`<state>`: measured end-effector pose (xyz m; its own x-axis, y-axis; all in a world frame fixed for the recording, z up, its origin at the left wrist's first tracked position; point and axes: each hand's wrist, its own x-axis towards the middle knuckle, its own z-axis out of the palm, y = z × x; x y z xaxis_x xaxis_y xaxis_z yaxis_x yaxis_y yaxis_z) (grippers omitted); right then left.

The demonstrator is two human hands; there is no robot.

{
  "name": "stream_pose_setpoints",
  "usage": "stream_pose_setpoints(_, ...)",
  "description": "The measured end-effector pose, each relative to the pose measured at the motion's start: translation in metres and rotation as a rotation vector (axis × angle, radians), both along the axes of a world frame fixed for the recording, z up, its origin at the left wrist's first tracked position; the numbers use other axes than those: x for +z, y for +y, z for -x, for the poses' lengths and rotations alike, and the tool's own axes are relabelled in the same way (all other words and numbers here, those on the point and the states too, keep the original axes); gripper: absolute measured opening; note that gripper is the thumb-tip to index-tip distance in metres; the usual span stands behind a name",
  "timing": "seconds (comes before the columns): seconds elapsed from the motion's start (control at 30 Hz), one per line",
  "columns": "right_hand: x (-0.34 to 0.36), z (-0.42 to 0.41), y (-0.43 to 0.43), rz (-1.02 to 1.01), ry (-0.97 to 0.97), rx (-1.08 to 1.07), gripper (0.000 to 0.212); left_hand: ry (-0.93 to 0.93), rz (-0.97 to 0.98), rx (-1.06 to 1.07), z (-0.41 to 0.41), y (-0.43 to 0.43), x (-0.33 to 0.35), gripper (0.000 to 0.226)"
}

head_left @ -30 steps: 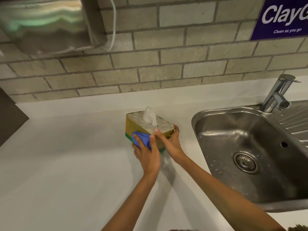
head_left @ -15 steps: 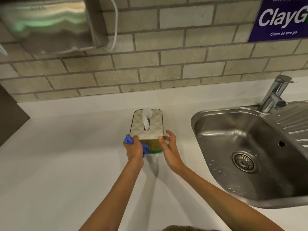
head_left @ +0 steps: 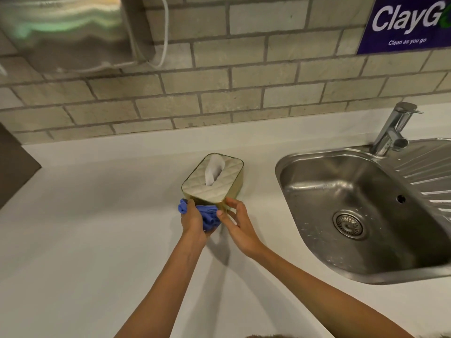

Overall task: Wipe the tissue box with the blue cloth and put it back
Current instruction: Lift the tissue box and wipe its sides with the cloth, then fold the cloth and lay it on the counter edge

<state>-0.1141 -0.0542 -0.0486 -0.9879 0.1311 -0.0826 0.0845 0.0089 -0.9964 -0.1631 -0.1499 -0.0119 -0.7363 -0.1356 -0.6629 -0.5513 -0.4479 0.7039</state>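
Observation:
The tissue box (head_left: 214,180) has a quilted white top, gold sides and a white tissue sticking up from its slot. It stands upright on the white counter (head_left: 85,228), turned slightly. My left hand (head_left: 194,222) is closed around the bunched blue cloth (head_left: 207,215), which presses against the box's near end. My right hand (head_left: 238,224) has spread fingers, with its fingertips touching the box's near right corner. The lower near side of the box is hidden by the cloth and hands.
A steel sink (head_left: 361,211) with a tap (head_left: 393,130) lies close to the right of the box. A brick wall (head_left: 219,93) runs behind, with a metal dispenser (head_left: 68,32) at upper left and a purple sign (head_left: 410,23) at upper right. A dark object (head_left: 14,164) sits at the left edge.
The box went from tilted and lifted in both hands to standing flat on the counter. The cloth moved from its side to its near end, and my right hand's grip loosened to fingertips.

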Motion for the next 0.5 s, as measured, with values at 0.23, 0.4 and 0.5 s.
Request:
stream_pose_setpoints(0.23, 0.001, -0.026, 0.005, -0.172, 0.001, -0.003, 0.042, 0.086, -0.192, -0.174, -0.053, -0.024, -0.008, 0.059)
stream_pose_setpoints(0.4, 0.013, -0.039, 0.011, -0.314, -0.035, 0.133, 0.05, 0.11, -0.249, -0.335, -0.076, -0.023, -0.005, 0.055)
stream_pose_setpoints(0.5, 0.015, -0.048, 0.014, -0.294, -0.052, 0.14, 0.051, 0.162, 0.105, -0.457, -0.084, -0.01, -0.002, 0.06)
